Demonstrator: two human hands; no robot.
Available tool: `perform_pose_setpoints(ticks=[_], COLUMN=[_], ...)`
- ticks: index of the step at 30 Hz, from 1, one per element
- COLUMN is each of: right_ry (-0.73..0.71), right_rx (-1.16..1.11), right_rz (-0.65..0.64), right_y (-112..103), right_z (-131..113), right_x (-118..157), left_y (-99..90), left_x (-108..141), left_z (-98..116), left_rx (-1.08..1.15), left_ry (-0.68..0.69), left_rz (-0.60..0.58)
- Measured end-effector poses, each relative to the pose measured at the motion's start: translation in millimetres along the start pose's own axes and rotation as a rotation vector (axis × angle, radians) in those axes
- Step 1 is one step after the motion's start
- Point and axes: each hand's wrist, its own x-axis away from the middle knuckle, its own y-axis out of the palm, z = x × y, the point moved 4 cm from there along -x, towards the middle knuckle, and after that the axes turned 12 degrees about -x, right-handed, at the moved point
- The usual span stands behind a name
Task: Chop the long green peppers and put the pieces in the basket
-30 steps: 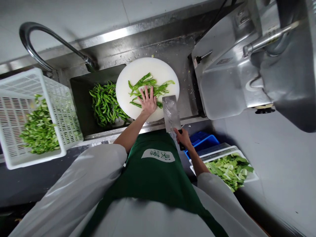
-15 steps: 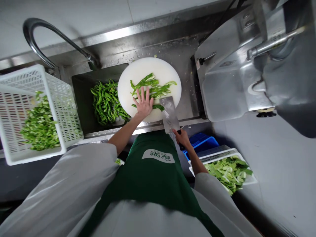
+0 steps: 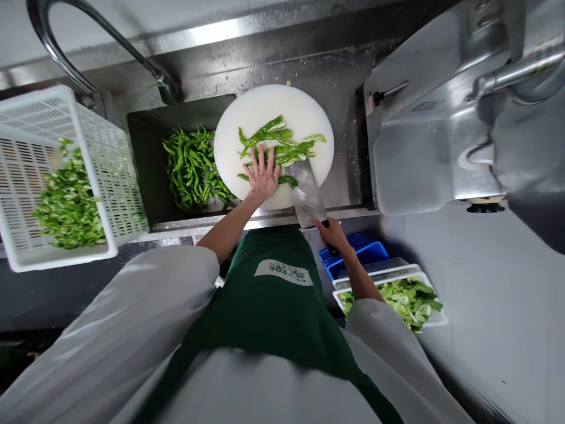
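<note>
Left hand (image 3: 263, 176): fingers spread, palm down over green peppers on a round white cutting board (image 3: 265, 103). Right hand (image 3: 334, 237): closed round the black handle of a cleaver (image 3: 305, 191), the broad blade reaching over the board's near rim, its far end beside the peppers; contact cannot be told. On the board: split green peppers (image 3: 265, 132), just beyond and to the right of the left fingers; one darker pepper (image 3: 289, 181), partly beneath that hand. Left of the left hand: a sink basin (image 3: 145, 135) holding a heap of whole green peppers (image 3: 189, 171), the board overhanging its right edge. Farther left: a white slotted basket (image 3: 112, 153), tilted, containing cut green pepper pieces (image 3: 70, 203). Near and right of the right hand, below counter level: a blue plastic crate (image 3: 373, 252) and a white basket (image 3: 430, 277) of cut leafy greens (image 3: 410, 303). Edges and room: white board surface beyond the split peppers; a strip of wet steel counter (image 3: 346, 159) between the board and a steel machine (image 3: 412, 159), well to the right; the counter's front edge (image 3: 348, 215) beneath the blade, just beyond the right hand.
</note>
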Motion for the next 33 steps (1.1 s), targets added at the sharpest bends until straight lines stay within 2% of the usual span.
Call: perform_pose_setpoints(ticks=[3, 8, 12, 19, 24, 27, 33], right_ry=[-0.036, 0.046, 0.012, -0.034, -0.062, -0.043, -0.046], right_rx=[0.012, -0.02, 0.036, 0.078, 0.124, 0.122, 0.137], right_rz=[-0.082, -0.134, -0.159, -0.188, -0.152, -0.164, -0.1], right_y=[2, -7, -5, 12, 25, 34, 54], right_z=[3, 21, 16, -1, 1, 2, -5], right_x=[-1, 3, -6, -10, -10, -10, -10], left_y=[-5.9, -6.5, -3.8, -0.2, -3.4, -3.9, 3.0], left_x=[2, 6, 6, 5, 2, 0, -2], left_z=[-7, -18, -18, -16, -32, -42, -43], left_rx=[0.002, 0.016, 0.05, 0.05, 0.07, 0.082, 0.106], left_ry=[-0.015, -0.018, 0.007, -0.002, -0.037, -0.002, -0.02], left_rz=[0.033, 0.053, 0.061, 0.12, 0.144, 0.142, 0.169])
